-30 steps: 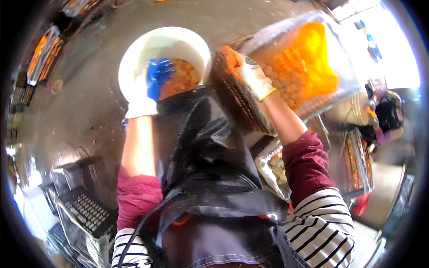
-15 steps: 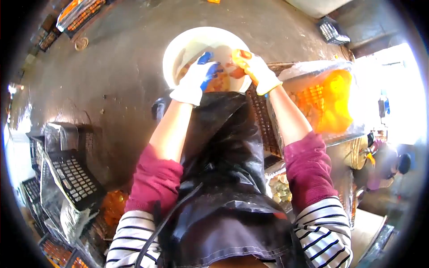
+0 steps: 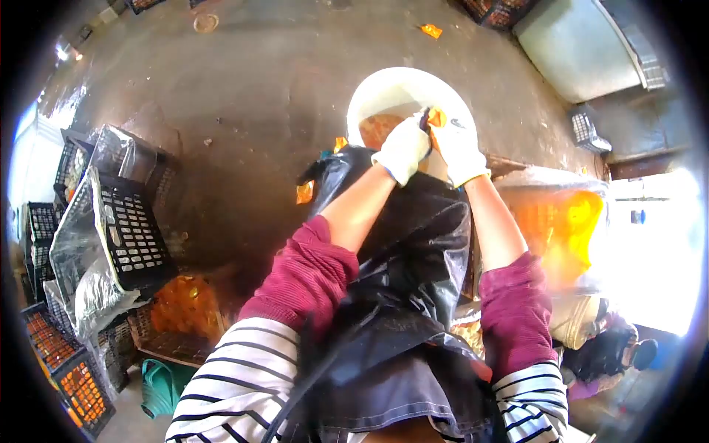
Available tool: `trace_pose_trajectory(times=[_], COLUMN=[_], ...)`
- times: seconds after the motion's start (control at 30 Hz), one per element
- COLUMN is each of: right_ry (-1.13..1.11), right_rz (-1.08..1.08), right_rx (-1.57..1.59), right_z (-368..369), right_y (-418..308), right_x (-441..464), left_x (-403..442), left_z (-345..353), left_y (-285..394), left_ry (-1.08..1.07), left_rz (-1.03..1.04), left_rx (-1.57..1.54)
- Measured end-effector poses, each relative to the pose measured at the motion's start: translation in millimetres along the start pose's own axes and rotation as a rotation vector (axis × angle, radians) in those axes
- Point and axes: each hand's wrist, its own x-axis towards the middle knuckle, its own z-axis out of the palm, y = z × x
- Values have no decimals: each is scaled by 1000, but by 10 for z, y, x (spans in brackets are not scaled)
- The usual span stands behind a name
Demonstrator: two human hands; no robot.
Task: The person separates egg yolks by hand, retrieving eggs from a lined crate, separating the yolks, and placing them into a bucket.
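Observation:
My left hand (image 3: 406, 148), in a white glove with dark blue fingers, meets my right hand (image 3: 456, 145), in a white glove with orange fingers. The fingers of both are closed and pressed together over a white basin (image 3: 405, 78). Whatever is pinched between them is too small and hidden to name. Orange-brown contents (image 3: 380, 129) show in the basin, to the left of the gloves. A black apron (image 3: 395, 221) covers my lap and reaches the near side of the basin.
On the right is a plastic-lined crate (image 3: 517, 207) with a bright orange bag or sheet (image 3: 583, 229). Black crates (image 3: 133, 229) stack at the left, beside a green container (image 3: 164, 387). Another person (image 3: 602, 354) is at the lower right. Orange scraps (image 3: 431, 31) lie on the floor.
My hands have come together from being apart over the basin. The view has shifted, so the basin sits further right and lower.

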Motion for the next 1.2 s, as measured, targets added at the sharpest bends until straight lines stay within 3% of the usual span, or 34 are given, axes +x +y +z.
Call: trace_pose_trajectory(times=[0.07,0.17,0.3,0.37,0.4,0.5,0.53,0.63,0.67,0.7,0.77,0.8,0.9,0.93,1.03,1.07,1.13,1.2], right_ry=[18,-51,-124,-120,-109,-93,-93,-95,-161,-226,-281,-310,-361,-293,-258,-225,-153,-118], right_rz=[-16,11,154,183,165,135,130,105,223,341,404,434,454,338,350,439,402,345], right_rx=[-73,-171,21,139,127,78,61,491,719,946,1027,1067,1010,916,850,909,678,518], right_z=[52,38,-100,-161,-176,-188,-178,-130,-205,-259,-286,-293,-295,-177,-119,-167,-171,-140], right_y=[44,49,-89,-198,-213,-223,-209,0,-204,-371,-482,-527,-695,-492,-361,-423,-590,-539], right_x=[123,168,8,-65,-89,-87,-72,-78,-108,-116,-68,-46,-126,-120,-83,-73,-56,-36], left_x=[58,27,62,11,-57,33,80,151,190,233,246,228,176,162,165,150,89,52], left_z=[6,-49,-6,-59,-157,-115,-205,-329,-297,-238,-220,-206,-213,-182,-243,-229,-194,-157], left_y=[-67,39,2,137,425,201,208,148,26,-80,23,73,196,144,129,173,261,232], left_ry=[36,14,-125,-141,-103,-129,-210,-366,-425,-348,-194,-69,36,76,-205,-123,40,19], left_rz=[63,-25,-178,-181,-318,-337,-456,-562,-508,-492,-458,-656,-634,-528,-565,-565,-551,-434], left_rx=[57,101,-680,-738,-775,-728,-617,-873,-847,-869,-911,-1172,-1190,-1002,-1285,-1103,-739,-587])
